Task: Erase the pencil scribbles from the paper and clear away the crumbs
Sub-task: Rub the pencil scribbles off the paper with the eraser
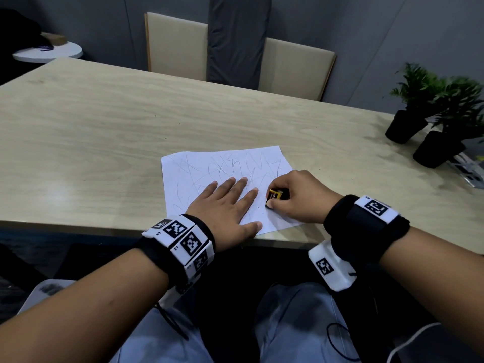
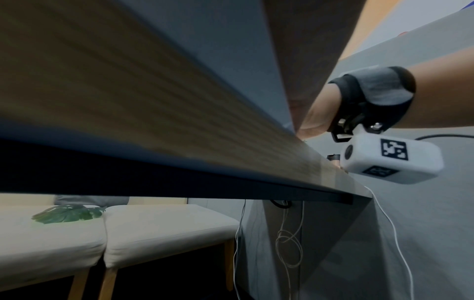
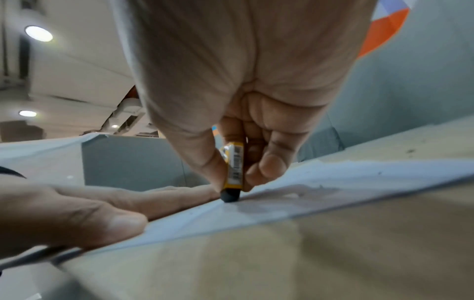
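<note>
Sitting at a pale wooden table (image 1: 104, 132), you are working on a white sheet of paper (image 1: 199, 166) lying near the table's front edge; your left hand (image 1: 225, 205) is lying flat on the sheet, fingers straight and spread, pinning it down; your right hand (image 1: 296, 197) is pinching a small eraser (image 1: 276, 195) in a yellow-and-black sleeve, its dark tip (image 3: 230, 196) touching the paper near the right edge, just beside your left fingers. Grey pencil scribbles (image 1: 235, 166) are covering most of the sheet, so the erasing is, by my judgement, only just beginning; a few dark specks, possibly crumbs, are lying close to the eraser; nearly all the rubbing and all the crumb clearing are remaining. Two potted plants (image 1: 429, 113) are standing well apart, far right.
</note>
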Available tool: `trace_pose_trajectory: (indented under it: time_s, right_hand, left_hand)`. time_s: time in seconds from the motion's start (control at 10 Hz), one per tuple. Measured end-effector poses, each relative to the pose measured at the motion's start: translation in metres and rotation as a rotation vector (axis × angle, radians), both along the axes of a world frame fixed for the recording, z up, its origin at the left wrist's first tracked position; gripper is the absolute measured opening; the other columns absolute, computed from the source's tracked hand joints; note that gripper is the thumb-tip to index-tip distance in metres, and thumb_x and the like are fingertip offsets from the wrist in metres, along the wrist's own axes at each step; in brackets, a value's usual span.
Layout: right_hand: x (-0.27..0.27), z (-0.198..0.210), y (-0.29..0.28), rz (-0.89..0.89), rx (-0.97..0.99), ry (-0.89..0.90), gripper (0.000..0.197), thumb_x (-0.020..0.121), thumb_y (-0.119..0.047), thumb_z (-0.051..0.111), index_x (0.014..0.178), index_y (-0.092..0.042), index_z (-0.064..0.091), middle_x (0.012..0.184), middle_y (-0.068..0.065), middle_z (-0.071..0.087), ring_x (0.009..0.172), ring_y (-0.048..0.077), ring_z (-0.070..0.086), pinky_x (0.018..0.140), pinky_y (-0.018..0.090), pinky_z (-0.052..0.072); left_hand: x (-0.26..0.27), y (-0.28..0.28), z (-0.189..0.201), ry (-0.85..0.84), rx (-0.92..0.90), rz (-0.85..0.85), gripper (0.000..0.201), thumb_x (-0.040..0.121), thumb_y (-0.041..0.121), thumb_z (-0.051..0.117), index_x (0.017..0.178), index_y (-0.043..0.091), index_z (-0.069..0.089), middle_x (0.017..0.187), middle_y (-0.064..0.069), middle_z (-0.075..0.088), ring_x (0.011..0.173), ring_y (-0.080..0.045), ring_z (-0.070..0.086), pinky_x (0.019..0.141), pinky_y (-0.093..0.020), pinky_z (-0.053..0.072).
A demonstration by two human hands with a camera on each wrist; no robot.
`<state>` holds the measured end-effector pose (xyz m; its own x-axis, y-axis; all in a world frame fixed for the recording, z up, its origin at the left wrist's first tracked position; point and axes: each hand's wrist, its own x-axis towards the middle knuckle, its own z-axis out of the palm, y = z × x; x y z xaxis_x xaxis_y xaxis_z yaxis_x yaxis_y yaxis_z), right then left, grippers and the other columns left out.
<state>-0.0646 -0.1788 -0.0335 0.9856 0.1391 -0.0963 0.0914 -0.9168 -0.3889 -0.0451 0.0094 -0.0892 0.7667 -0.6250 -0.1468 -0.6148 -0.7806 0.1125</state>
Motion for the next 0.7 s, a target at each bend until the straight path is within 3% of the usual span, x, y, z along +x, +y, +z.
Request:
trace_pose_trajectory:
  time_s: [0.2, 0.4, 0.5, 0.7]
  right_hand:
    - [-0.012, -0.001, 0.008, 0.098, 0.018, 0.053, 0.010, 0.081, -0.022, 0.067, 0.080, -0.013, 0.072, 0.073, 0.003, 0.070, 0.070, 0.016, 0.063, 0.064, 0.031, 0.050]
    - [-0.005, 0.001, -0.004, 0.033, -0.006, -0.029, 0.010, 0.082, -0.021, 0.066, 0.082, -0.013, 0.072, 0.076, 0.002, 0.070, 0.073, 0.016, 0.063, 0.070, 0.036, 0.054]
    - [-0.017, 0.000, 0.005, 0.106, 0.031, 0.065, 0.008, 0.081, -0.023, 0.068, 0.081, -0.016, 0.073, 0.073, 0.000, 0.070, 0.069, 0.013, 0.062, 0.066, 0.030, 0.050]
    - [-0.008, 0.002, -0.009, 0.015, -0.003, -0.027, 0.010, 0.083, -0.019, 0.066, 0.084, -0.011, 0.072, 0.077, 0.004, 0.070, 0.074, 0.021, 0.062, 0.069, 0.034, 0.051]
  left_hand:
    - [0.000, 0.000, 0.000, -0.004, 0.011, 0.001, 0.074, 0.094, 0.068, 0.016, 0.154, 0.035, -0.010, 0.162, 0.006, -0.020, 0.148, -0.013, -0.018, 0.120, -0.040, -0.009]
    - [0.000, -0.001, 0.001, 0.007, 0.017, 0.000, 0.074, 0.094, 0.067, 0.018, 0.154, 0.035, -0.011, 0.162, 0.006, -0.020, 0.148, -0.012, -0.018, 0.120, -0.040, -0.009]
    - [0.000, 0.000, 0.000, -0.003, 0.015, -0.003, 0.074, 0.094, 0.068, 0.016, 0.154, 0.035, -0.011, 0.162, 0.006, -0.021, 0.148, -0.012, -0.018, 0.120, -0.040, -0.009]
    - [0.000, -0.001, 0.000, -0.006, 0.014, 0.000, 0.073, 0.094, 0.067, 0.017, 0.154, 0.035, -0.011, 0.162, 0.006, -0.020, 0.149, -0.013, -0.017, 0.120, -0.039, -0.009]
